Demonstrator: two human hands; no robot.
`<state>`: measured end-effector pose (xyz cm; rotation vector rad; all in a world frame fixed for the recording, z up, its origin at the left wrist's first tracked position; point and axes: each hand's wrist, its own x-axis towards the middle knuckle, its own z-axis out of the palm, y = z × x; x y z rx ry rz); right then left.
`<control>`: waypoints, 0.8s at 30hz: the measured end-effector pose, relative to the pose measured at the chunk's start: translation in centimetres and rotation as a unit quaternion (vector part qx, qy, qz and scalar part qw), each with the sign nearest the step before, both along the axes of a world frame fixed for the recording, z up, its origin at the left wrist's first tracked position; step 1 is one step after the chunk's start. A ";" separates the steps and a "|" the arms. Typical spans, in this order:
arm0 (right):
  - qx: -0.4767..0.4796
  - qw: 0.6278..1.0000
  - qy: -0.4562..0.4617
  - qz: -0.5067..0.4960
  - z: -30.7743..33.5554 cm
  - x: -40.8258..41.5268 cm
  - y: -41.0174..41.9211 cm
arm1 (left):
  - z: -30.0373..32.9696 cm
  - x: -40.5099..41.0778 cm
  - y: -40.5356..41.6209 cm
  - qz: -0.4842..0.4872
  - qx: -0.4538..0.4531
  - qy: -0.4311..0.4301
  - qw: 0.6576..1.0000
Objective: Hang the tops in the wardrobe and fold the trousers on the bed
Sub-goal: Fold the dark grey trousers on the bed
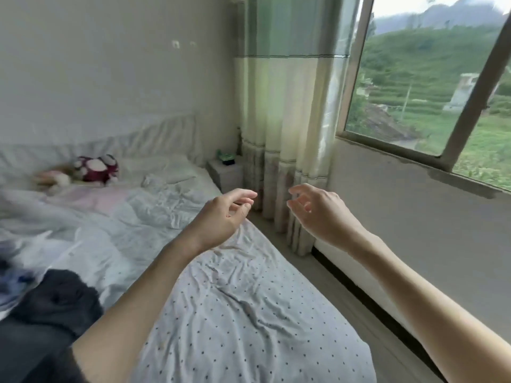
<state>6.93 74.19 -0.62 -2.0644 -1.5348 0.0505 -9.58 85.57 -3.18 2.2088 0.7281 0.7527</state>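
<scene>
I recorded two hands in view, both raised in front of the camera and well clear of the bedding. The left hand [221, 214] hung over the bed's right edge with its fingers loosely curled, holding nothing. The right hand [318, 211] hung over the strip of floor between bed and wall, fingers likewise relaxed and empty. The two were near each other but not touching.

One bed [249, 299] filled the lower left, covered by one dotted pale sheet, heavily creased. I counted one dark garment [55, 302] lying crumpled on the bed at the lower left edge of the picture; I could not tell whether it was a top or trousers. Just beyond it, one blurred blue-and-white cloth [16, 277] lay at the far left margin, its kind unreadable.

At the head of the bed I noted one plush toy [95, 168], dark red with white spots. One small white nightstand [225, 172] stood beside the bed, carrying small dark and green items too blurred to count. One striped curtain [284, 106] hung to the floor beside one window [442, 78].
</scene>
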 end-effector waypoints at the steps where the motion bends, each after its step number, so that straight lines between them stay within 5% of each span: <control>1: -0.006 0.999 0.006 0.044 -0.3 -2.2 3.8 | -0.3 -3.0 2.3 0.042 0.002 0.005 0.999; 13: -0.095 0.927 0.068 0.356 -8.6 -20.4 25.4 | -5.7 -25.6 12.2 0.354 -0.083 0.051 0.930; 24: -0.254 0.872 0.116 0.402 -18.6 -35.3 35.1 | -17.4 -39.6 14.5 0.447 -0.216 0.083 0.864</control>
